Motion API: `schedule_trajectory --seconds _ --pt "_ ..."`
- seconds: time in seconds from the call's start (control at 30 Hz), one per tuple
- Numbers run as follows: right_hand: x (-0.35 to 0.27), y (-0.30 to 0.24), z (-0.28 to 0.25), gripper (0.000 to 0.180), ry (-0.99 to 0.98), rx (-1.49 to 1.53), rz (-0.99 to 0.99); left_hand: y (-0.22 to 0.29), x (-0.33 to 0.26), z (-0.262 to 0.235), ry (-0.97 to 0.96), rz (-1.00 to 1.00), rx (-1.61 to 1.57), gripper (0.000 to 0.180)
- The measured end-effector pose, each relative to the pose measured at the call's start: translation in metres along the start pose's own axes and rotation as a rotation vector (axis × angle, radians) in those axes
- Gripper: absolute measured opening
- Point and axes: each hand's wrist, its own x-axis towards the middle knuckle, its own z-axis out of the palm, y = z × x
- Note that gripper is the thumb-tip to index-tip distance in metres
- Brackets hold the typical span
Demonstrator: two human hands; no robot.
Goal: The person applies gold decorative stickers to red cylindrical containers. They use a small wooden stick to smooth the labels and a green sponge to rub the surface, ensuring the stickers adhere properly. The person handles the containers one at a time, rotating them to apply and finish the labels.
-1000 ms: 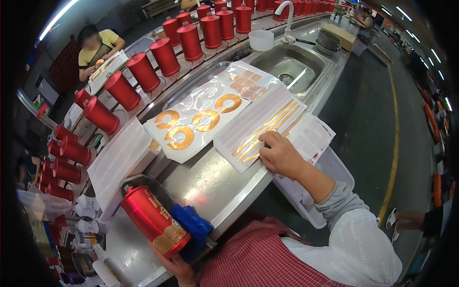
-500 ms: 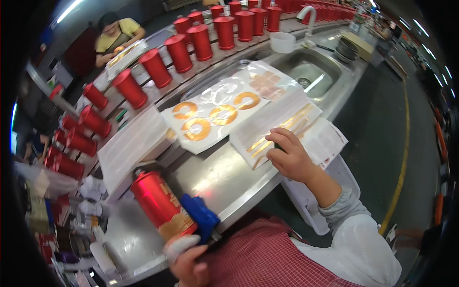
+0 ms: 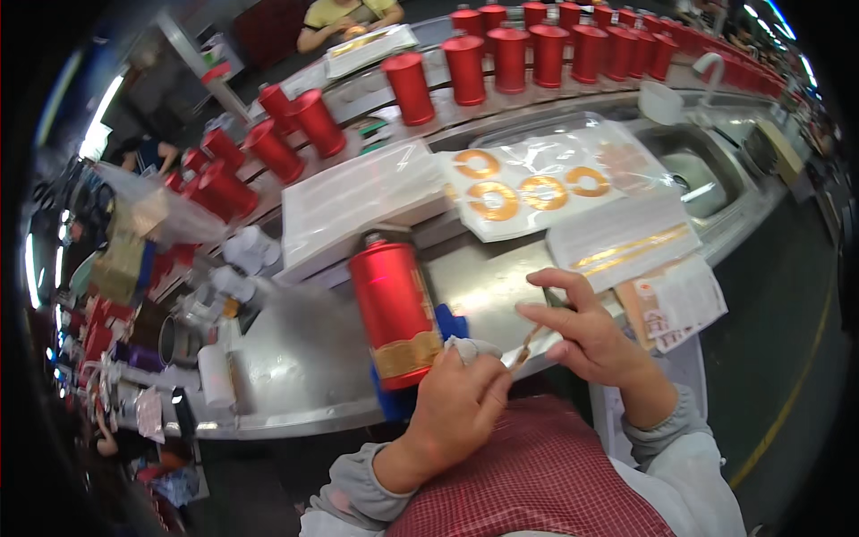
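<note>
My left hand (image 3: pixel 456 403) is closed at the bottle's lower right side, with a wad of white cloth (image 3: pixel 474 347) at its fingers. A thin gold strip (image 3: pixel 530 345) slants up from its fingertips towards my right hand (image 3: pixel 598 336). The right hand's fingers are stretched and apart beside the strip; whether they touch it is unclear. A red bottle (image 3: pixel 386 295) with a gold band (image 3: pixel 407 354) around its lower end leans on a blue support (image 3: pixel 452 322), partly hidden behind it. Right of it lies a white sheet (image 3: pixel 626 237) with gold strips (image 3: pixel 631 251).
Clear film with gold ring labels (image 3: pixel 543 192) lies beyond my hands, beside a white box (image 3: pixel 358 197). Several red bottles (image 3: pixel 508 58) line the back ledge. A sink (image 3: pixel 698 183) is at the right, a paper roll (image 3: pixel 215 376) at the left. Another person (image 3: pixel 349 18) works across the ledge.
My view has swung left. The right hand has come from the strip sheet to near the left hand, and a gold strip now shows between them. The left hand has moved up beside the bottle.
</note>
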Motion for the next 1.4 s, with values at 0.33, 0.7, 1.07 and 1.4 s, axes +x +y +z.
schedule_trajectory --seconds 0.33,0.7,1.07,1.4 --pt "0.038 -0.018 0.063 0.02 -0.396 0.473 0.007 -0.013 -0.061 -0.05 0.183 -0.142 0.083 0.008" --pt "0.048 -0.025 0.075 0.013 -0.31 0.272 0.185 -0.056 -0.083 -0.04 0.375 -0.352 -0.126 0.016" --pt "0.039 -0.019 0.09 0.016 -0.188 0.249 0.22 -0.088 -0.072 -0.002 0.484 -0.296 -0.344 0.055" --pt "0.039 -0.021 0.091 0.015 -0.16 0.267 0.247 -0.088 -0.069 0.004 0.535 -0.336 -0.564 0.057"
